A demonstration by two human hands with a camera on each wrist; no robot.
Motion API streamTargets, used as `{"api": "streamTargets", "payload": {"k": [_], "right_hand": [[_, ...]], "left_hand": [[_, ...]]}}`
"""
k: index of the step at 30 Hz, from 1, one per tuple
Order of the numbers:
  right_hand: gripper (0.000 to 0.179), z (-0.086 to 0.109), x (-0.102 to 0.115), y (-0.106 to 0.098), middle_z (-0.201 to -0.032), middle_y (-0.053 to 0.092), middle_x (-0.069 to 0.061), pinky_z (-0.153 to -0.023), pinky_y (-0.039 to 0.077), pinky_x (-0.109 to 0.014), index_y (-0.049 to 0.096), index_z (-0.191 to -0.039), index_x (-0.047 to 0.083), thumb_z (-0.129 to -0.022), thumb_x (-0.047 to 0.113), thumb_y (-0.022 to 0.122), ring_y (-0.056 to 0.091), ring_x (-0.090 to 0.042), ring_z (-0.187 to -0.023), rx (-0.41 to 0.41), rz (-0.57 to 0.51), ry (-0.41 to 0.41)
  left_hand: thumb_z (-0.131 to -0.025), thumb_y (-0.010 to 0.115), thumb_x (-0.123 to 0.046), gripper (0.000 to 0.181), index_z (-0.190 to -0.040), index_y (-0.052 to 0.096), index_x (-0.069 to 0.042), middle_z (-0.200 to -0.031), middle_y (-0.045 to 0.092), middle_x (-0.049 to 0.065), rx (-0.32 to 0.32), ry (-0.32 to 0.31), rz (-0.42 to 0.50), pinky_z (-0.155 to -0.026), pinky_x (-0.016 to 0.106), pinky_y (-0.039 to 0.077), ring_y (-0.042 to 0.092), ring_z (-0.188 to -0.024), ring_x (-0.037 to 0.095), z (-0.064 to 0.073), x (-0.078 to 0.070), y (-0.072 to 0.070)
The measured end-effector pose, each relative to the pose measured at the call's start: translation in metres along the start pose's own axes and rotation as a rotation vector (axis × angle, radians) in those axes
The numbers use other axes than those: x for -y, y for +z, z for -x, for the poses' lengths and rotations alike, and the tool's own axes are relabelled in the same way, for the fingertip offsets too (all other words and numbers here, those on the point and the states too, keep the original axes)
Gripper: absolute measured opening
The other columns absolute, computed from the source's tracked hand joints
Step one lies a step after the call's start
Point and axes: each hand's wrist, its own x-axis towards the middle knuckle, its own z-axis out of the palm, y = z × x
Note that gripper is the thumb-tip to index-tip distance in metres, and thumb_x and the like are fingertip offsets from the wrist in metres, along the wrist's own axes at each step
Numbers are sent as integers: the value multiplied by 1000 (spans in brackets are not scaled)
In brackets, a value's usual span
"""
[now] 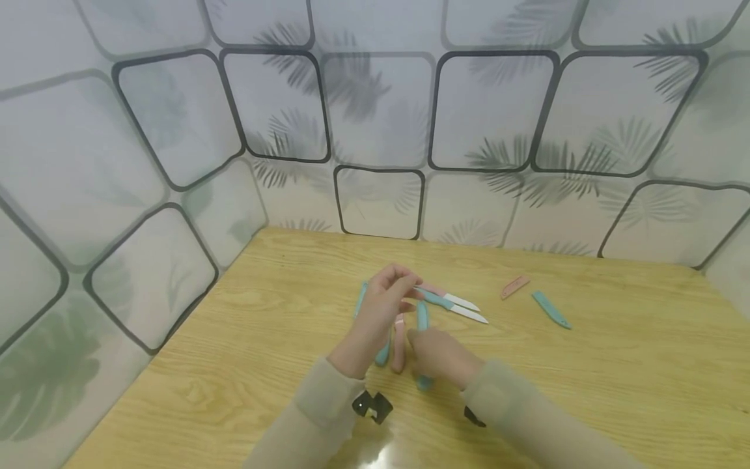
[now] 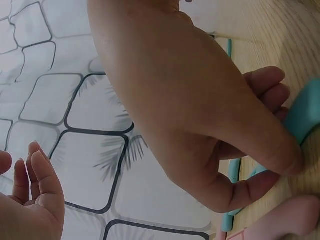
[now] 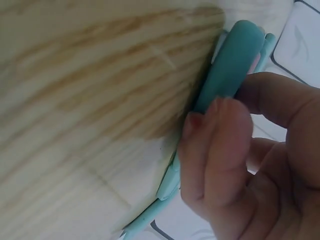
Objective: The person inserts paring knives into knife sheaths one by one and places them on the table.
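Note:
My right hand (image 1: pixel 439 355) grips a teal-handled knife (image 1: pixel 423 316) low over the table; in the right wrist view, fingers and thumb close around its teal handle (image 3: pixel 232 60). No bare blade shows on it. My left hand (image 1: pixel 377 309) is raised just to the left, fingers loosely bent, and in the left wrist view (image 2: pixel 37 200) nothing shows between them. Between the hands lie a pink-handled knife (image 1: pixel 398 348) and another teal handle (image 1: pixel 383 355). Beyond the left fingertips are a pink-handled knife (image 1: pixel 432 288) and a teal-handled knife (image 1: pixel 436 299), both with white blades bare.
A pink blade sheath (image 1: pixel 515 287) and a teal blade sheath (image 1: pixel 551 310) lie apart on the wooden table (image 1: pixel 615 365) to the right. Another teal piece (image 1: pixel 360 296) is partly hidden behind the left hand. Patterned walls (image 1: pixel 375 202) border the table behind and at left.

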Motion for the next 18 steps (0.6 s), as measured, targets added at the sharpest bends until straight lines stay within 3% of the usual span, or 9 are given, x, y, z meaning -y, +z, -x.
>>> {"api": "streamTargets", "payload": {"k": [12, 18], "right_hand": [[6, -5, -3, 2, -62, 50, 3, -49, 40, -25, 53, -80, 11, -82, 7, 56, 47, -11, -51, -54, 13, -60], [10, -6, -7, -2, -62, 51, 3, -51, 42, -26, 55, -90, 11, -83, 18, 58, 48, -11, -52, -27, 7, -37]], "left_hand": [[-88, 48, -12, 8, -87, 51, -5, -88, 57, 3, -16, -3, 5, -68, 26, 45, 55, -75, 14, 1, -2, 0], [-89, 47, -11, 8, -85, 51, -6, -85, 58, 1, -5, -8, 9, -66, 25, 45, 54, -75, 13, 1, -1, 1]]}}
